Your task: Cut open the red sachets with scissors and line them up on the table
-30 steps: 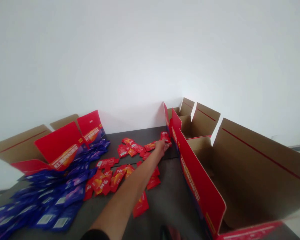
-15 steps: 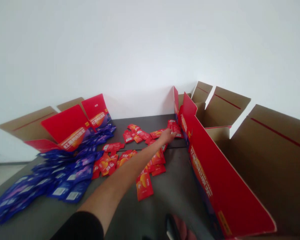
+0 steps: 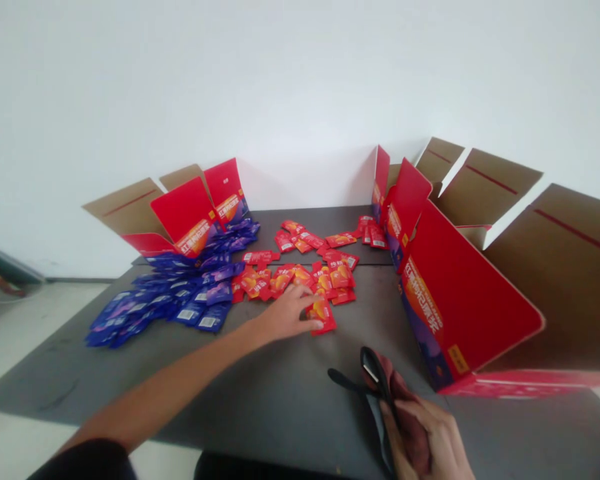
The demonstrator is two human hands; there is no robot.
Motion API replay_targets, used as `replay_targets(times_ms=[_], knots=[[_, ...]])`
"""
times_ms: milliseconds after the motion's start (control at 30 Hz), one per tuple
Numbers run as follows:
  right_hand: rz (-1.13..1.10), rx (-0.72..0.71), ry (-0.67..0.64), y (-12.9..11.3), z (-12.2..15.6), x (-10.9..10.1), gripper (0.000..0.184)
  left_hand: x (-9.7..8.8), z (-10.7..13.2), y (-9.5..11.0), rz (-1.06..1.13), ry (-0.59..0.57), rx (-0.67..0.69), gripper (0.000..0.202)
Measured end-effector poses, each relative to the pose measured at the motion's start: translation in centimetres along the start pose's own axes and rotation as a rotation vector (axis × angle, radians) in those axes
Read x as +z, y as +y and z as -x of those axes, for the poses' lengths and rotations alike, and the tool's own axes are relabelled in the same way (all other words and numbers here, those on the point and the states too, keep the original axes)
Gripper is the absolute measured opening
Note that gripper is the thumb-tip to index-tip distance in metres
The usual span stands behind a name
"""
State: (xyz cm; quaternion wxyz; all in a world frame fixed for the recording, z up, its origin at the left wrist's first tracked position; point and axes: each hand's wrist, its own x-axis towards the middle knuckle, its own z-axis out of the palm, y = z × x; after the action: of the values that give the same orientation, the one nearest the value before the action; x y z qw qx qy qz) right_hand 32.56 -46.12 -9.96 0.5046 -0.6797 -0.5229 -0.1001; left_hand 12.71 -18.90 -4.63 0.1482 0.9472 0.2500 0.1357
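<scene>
Head view, nearest: right hand [image 3: 425, 440], fingers curled shut around dark pouch [image 3: 380, 377] at near edge of table [image 3: 260, 400]. Farther out, left hand [image 3: 285, 313], fingers loosely spread, thumb touching red packet [image 3: 324, 316]. Lies flat on table just before red packet heap [image 3: 290, 277], long axis near to far, near end leaning right. Beyond: blue packets [image 3: 180, 293] left, red carton [image 3: 460, 300] right.

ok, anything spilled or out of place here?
Blue packets spill in a heap from the open box at left; red packets lie scattered mid-table, one under the left hand. Right hand grips a dark pouch.
</scene>
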Motion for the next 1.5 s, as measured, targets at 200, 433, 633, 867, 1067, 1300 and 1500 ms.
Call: replay_targets(times_ms=[200,433,633,867,1067,1300,1500], knots=[[0.051,-0.032,-0.030,0.5,-0.1,-0.2,0.028,2.9,2.5,3.5,-0.152,-0.018,0.076,0.070],[0.049,0.031,-0.020,0.1,-0.4,-0.1,0.032,3.1,7.9,6.7,-0.156,0.020,0.131,0.058],[0.070,0.051,-0.009,-0.4,-0.7,-0.1,0.038,2.7,15.0,10.3,-0.138,-0.008,0.126,0.057],[0.082,0.072,-0.075,-0.3,-1.3,-0.2,0.037,4.5,19.8,11.3,-0.245,0.058,0.096,0.058],[-0.067,-0.072,-0.100,-4.4,-3.7,1.0,0.022,5.4,20.7,11.2,-0.276,0.185,0.124,0.039],[-0.213,-0.472,-0.679,-9.1,-3.7,6.8,0.019,5.1,20.4,10.7,-0.187,0.170,0.133,0.032],[0.034,-0.441,-0.628,-5.5,-8.2,10.4,0.016,5.9,20.9,10.4,-0.188,0.128,0.124,0.040]])
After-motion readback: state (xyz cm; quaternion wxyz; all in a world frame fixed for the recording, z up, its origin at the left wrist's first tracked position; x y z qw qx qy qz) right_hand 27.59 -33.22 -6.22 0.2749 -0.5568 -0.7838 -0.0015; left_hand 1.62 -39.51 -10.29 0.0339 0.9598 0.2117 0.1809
